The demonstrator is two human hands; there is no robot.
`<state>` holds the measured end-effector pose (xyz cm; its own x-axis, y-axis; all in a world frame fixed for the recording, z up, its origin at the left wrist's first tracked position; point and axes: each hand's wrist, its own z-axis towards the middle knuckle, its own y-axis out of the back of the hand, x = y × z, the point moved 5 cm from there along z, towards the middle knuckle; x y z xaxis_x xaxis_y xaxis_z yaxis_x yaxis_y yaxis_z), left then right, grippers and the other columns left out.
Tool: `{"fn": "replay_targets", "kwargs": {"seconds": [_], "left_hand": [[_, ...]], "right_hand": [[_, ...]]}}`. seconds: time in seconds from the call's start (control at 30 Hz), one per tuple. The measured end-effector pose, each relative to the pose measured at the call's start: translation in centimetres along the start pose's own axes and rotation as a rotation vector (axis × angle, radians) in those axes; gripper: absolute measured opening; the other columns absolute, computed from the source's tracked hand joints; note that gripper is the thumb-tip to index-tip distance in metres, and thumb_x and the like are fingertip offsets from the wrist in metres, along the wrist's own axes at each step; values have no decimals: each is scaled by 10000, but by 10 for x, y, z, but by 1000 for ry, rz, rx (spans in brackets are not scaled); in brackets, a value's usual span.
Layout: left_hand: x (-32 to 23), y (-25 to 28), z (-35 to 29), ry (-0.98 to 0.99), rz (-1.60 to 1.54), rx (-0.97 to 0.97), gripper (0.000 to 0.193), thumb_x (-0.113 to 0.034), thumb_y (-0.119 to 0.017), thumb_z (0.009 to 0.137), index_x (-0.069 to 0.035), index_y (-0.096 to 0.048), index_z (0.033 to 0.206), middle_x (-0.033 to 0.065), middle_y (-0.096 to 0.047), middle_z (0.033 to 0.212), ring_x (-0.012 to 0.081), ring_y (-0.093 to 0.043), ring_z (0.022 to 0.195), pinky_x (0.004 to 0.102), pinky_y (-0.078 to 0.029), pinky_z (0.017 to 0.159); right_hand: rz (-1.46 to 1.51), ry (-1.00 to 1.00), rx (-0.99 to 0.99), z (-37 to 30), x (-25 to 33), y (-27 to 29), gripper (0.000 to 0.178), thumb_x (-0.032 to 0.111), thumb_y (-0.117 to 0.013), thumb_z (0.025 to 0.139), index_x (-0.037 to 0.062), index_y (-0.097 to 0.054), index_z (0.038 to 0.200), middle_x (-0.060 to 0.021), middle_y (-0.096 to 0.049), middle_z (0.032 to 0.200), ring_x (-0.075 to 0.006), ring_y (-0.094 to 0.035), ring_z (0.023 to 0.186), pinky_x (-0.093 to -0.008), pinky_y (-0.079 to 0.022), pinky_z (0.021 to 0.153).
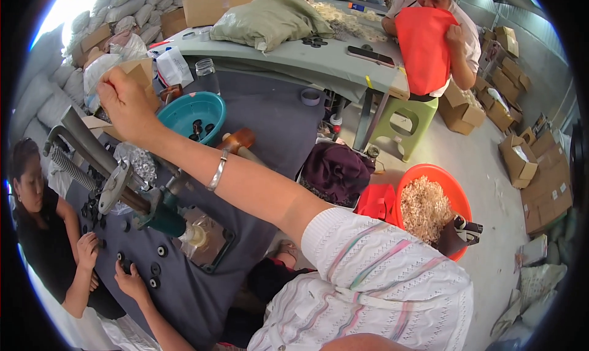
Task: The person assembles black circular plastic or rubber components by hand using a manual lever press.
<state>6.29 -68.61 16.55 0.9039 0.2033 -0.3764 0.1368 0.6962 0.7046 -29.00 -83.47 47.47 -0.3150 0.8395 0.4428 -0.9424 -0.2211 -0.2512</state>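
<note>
My right arm stretches across to the far left, and my right hand is closed in a fist above a hand press. What its curled fingers hold, if anything, is hidden. The press has a coiled spring and a dark green body. Below its ram, a pale round piece sits over the base plate. At the lower left, my left hand pinches a small black wheel just above the dark cloth. Other black wheels lie right beside its fingertips.
A teal basin with a few black parts stands behind the press, near a wooden mallet. One person sits at left; another holds red cloth across the grey table. An orange tub of pale pieces stands right.
</note>
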Motion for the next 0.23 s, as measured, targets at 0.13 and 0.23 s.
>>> {"fn": "replay_targets", "kwargs": {"seconds": [0.13,0.23], "left_hand": [[-4,-1,1,8,49,9,543,-102,-752,792,-94,-568,1303,182,-627,1028,371,-636,917,433,-496,788],[-2,-1,1,17,16,22,580,-108,-753,793,-88,-543,1333,187,-628,1040,369,-636,952,432,-493,805]], "right_hand": [[-40,88,-31,2,3,4,143,134,-534,980,5,-521,920,-48,-537,701,-110,-512,650,-292,-442,602],[-13,25,-1,2,2,4,136,133,-546,972,2,-530,936,-49,-552,727,-129,-516,660,-299,-446,618]]}}
